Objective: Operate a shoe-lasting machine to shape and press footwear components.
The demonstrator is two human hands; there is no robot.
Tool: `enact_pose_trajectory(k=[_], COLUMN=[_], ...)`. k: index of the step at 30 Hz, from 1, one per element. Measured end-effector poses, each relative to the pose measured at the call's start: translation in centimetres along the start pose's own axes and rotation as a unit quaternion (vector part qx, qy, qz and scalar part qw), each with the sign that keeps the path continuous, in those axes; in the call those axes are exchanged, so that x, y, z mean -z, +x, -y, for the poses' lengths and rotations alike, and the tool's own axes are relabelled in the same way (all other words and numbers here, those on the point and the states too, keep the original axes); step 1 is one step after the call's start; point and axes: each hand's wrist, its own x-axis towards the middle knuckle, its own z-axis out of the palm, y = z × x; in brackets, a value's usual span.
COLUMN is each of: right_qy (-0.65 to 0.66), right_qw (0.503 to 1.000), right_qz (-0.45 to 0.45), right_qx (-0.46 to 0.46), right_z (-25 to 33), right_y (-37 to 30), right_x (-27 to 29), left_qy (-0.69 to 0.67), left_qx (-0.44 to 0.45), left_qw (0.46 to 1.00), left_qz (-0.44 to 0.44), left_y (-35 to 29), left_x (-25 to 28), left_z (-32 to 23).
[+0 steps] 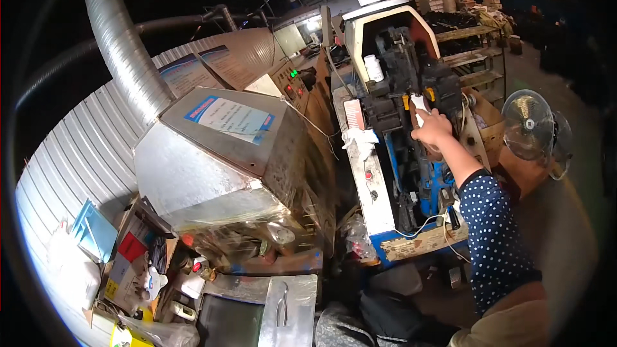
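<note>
My right hand (433, 127) reaches far forward from the lower right, in a dark sleeve with white dots. Its fingers curl round a brown and white shoe-shaped piece (420, 102), partly hidden under the hand. The piece's white end sits between yellow-tipped parts of a black and blue machine (387, 110). A white bottle (373, 68) stands on the machine, just left of and beyond the hand. My left hand is out of view.
A metal hood with a duct (193, 154) stands to the left. Pliers (281, 305) lie on a metal surface nearby. A crowded box (132, 263) is at lower left. A floor fan (528, 122) stands right, and wooden racks (472, 58) stand behind the machine.
</note>
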Motion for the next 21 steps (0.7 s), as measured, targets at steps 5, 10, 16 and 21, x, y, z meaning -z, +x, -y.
enact_pose_trajectory(k=[5, 10, 16, 21], right_qy=[-0.005, -0.002, 0.004, 0.009], right_qw=[1.0, 1.0, 1.0, 0.999], right_qz=[0.007, -0.007, -0.027, -0.035], right_qx=[-0.015, -0.012, -0.006, -0.004], right_z=[0.5, 0.9, 0.8, 0.8], right_y=[0.2, 0.2, 0.0, -0.4], right_x=[1.0, 1.8, 1.7, 1.7], left_qy=[-0.017, -0.014, 0.036, 0.007], left_qx=[0.019, 0.008, -0.012, -0.009], left_qw=[1.0, 1.0, 0.999, 1.0], left_qz=[0.004, -0.012, -0.019, -0.014], left_y=[0.4, 0.6, 0.5, 0.5], left_x=[-0.8, -0.8, -0.6, -0.3], left_z=[0.0, 0.1, 0.1, -0.4])
